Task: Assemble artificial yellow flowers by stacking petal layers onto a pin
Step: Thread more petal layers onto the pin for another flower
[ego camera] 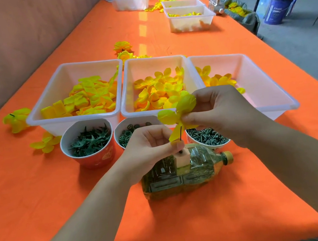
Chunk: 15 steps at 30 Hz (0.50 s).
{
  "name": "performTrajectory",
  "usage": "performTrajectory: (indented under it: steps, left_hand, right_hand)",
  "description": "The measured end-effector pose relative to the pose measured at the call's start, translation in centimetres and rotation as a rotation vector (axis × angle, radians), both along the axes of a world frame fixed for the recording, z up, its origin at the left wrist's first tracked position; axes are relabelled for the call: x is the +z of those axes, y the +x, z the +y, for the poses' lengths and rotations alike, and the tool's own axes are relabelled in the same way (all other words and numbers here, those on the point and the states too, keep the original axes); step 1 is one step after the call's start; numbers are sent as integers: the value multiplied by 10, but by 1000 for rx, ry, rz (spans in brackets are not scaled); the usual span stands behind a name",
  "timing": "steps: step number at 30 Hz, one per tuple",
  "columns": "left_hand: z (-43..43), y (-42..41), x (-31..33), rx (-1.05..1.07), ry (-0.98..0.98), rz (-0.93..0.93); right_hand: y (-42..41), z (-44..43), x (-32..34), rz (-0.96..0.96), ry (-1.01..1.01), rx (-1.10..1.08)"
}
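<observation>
- A clear, ribbed plastic bottle (pixel 182 176) with a yellow cap is laid on its side on the orange cloth (pixel 63 205). It is packed with dark green contents that cannot be identified.
- A pale, square-cut block (pixel 182 158) is seated on top of the bottle, and a thin dark pin (pixel 181 134) is stood upright in it.
- A thin yellow petal layer (pixel 175 114) with rounded lobes is held just above the bottle, at the pin's tip. Whether it is already threaded cannot be told.
- The right hand (pixel 220 111) is pinched on the petal layer. The left hand (pixel 149 144) is curled, with thumb and fingertip closed on the pin's base.
- Just behind the bottle, three round cups (pixel 96 159) of small green plastic parts are set, the right one mostly covered by the hands.
- Further behind the bottle, three white translucent bins (pixel 63 126) of yellow petals are lined up.
</observation>
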<state>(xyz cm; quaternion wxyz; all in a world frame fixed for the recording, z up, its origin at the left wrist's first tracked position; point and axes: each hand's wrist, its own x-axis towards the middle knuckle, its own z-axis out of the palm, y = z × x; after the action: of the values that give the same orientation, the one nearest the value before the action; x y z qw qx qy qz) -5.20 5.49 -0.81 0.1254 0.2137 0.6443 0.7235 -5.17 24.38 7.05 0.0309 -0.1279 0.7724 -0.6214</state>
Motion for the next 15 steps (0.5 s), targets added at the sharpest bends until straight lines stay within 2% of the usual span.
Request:
performTrajectory:
  steps: [6, 10, 15]
  left_hand:
    - [1, -1, 1, 28, 16, 0]
    - [1, 0, 4, 23, -7, -2]
    - [2, 1, 2, 59, -25, -8]
  right_hand:
    - [-4, 8, -6, 79, 57, -80]
    - [-3, 8, -8, 310, 232, -192]
    - [11, 0, -11, 434, 265, -52]
